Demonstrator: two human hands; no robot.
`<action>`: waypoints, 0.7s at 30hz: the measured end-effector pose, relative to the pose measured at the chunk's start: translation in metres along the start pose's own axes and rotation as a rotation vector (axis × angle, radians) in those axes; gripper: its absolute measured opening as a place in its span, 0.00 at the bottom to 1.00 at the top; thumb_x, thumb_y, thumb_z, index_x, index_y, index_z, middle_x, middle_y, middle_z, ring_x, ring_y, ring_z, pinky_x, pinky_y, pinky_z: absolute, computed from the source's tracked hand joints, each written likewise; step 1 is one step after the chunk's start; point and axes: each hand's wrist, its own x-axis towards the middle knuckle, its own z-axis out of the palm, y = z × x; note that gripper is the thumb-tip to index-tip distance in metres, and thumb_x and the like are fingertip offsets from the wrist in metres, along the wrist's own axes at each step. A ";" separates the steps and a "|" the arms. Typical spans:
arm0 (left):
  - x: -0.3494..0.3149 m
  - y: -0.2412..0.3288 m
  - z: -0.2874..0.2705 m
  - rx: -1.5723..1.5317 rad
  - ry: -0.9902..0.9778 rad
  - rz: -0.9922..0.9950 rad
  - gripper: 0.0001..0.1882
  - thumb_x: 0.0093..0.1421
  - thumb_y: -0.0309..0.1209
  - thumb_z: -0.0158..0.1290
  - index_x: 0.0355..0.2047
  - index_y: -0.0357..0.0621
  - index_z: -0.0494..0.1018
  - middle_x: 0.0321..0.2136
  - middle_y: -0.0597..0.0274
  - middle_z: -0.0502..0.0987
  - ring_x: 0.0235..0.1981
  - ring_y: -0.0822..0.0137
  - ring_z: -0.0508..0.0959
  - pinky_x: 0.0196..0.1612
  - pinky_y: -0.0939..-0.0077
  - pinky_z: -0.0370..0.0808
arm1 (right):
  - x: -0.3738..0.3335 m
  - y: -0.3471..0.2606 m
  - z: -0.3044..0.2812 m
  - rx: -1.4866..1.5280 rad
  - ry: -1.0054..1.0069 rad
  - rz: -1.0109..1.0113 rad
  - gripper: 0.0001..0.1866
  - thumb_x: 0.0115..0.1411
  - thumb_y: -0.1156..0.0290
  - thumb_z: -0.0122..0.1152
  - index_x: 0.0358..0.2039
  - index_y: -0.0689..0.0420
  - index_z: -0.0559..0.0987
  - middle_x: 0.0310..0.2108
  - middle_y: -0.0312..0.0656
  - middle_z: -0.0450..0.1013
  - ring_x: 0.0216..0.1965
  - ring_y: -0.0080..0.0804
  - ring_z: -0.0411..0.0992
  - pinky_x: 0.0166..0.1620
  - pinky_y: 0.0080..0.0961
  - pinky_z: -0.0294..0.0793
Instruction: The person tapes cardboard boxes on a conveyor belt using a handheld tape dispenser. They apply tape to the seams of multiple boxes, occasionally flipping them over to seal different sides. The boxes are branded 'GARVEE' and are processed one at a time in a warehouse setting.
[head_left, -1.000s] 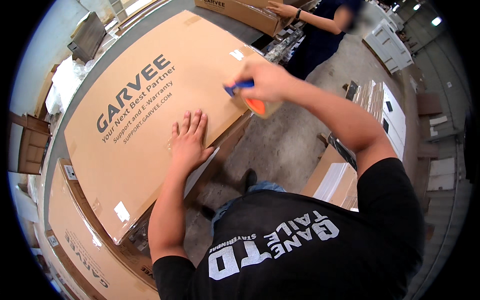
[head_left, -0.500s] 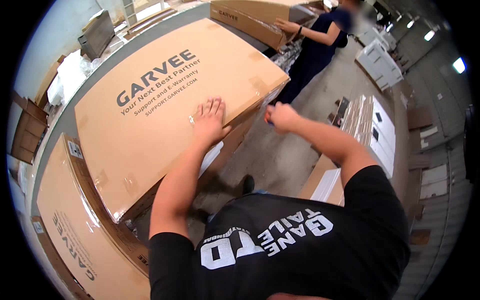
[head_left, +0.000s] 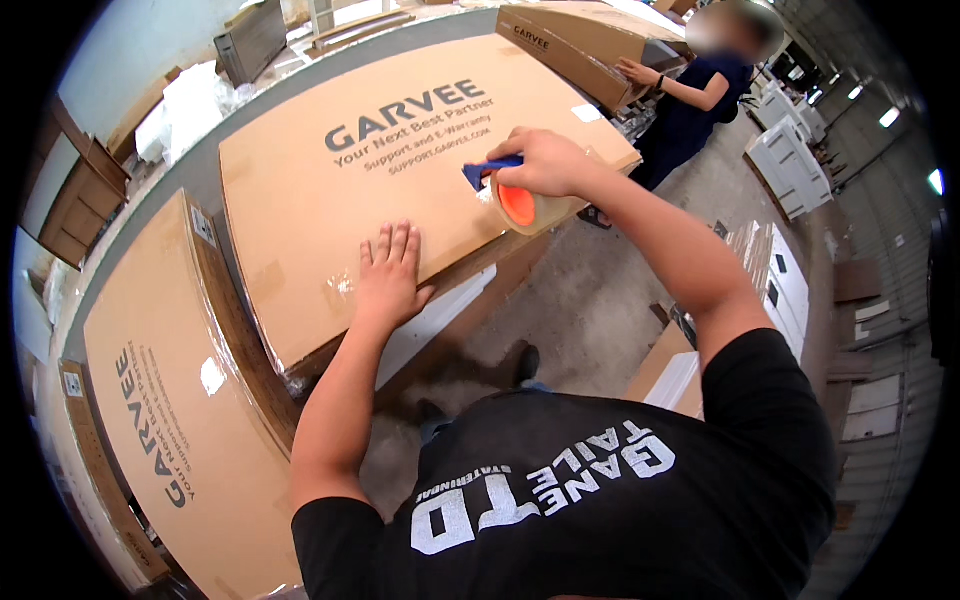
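A large flat cardboard box (head_left: 300, 230) with dark printing lies in front of me. Near its close edge my left hand (head_left: 390, 275) rests flat on the top, fingers spread, holding nothing. My right hand (head_left: 545, 165) grips a tape dispenser (head_left: 482, 172) with a blue body and an orange hub. Its roll of clear tape (head_left: 545, 212) hangs over the near edge of the box, toward the right end. The dispenser's blue front end is at the top face; whether it touches the cardboard I cannot tell.
Another printed cardboard box (head_left: 180, 400) lies to the left. At the far right a co-worker (head_left: 690, 105) has a hand on a further carton (head_left: 560, 50). White panels (head_left: 785, 285) are stacked on the right, and white plastic wrap (head_left: 195, 105) lies at the back left.
My right hand has brought the tape dispenser from beyond the box's right edge to over its top. The view has shifted, so the boxes appear farther right. My left hand stays flat on the box.
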 end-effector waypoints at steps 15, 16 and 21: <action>-0.084 -0.097 -0.009 -0.776 0.312 -0.045 0.25 0.70 0.41 0.53 0.62 0.41 0.70 0.62 0.51 0.73 0.62 0.49 0.74 0.65 0.59 0.70 | -0.097 0.029 0.205 -0.475 -0.459 0.042 0.21 0.52 0.51 0.64 0.44 0.46 0.87 0.43 0.48 0.77 0.49 0.50 0.77 0.51 0.42 0.79; -0.106 -0.132 -0.005 -0.749 0.461 -0.195 0.22 0.71 0.40 0.51 0.58 0.38 0.73 0.60 0.50 0.75 0.60 0.46 0.76 0.63 0.60 0.72 | -0.107 0.019 0.196 -0.328 -0.435 0.055 0.21 0.52 0.51 0.64 0.44 0.45 0.87 0.42 0.49 0.77 0.49 0.50 0.77 0.51 0.42 0.79; -0.142 -0.182 0.048 -1.356 0.631 -0.674 0.35 0.73 0.41 0.48 0.73 0.40 0.51 0.71 0.49 0.59 0.71 0.57 0.60 0.71 0.65 0.58 | -0.085 -0.073 0.136 0.095 -0.392 0.025 0.25 0.52 0.48 0.64 0.48 0.45 0.86 0.49 0.51 0.76 0.50 0.50 0.76 0.55 0.40 0.76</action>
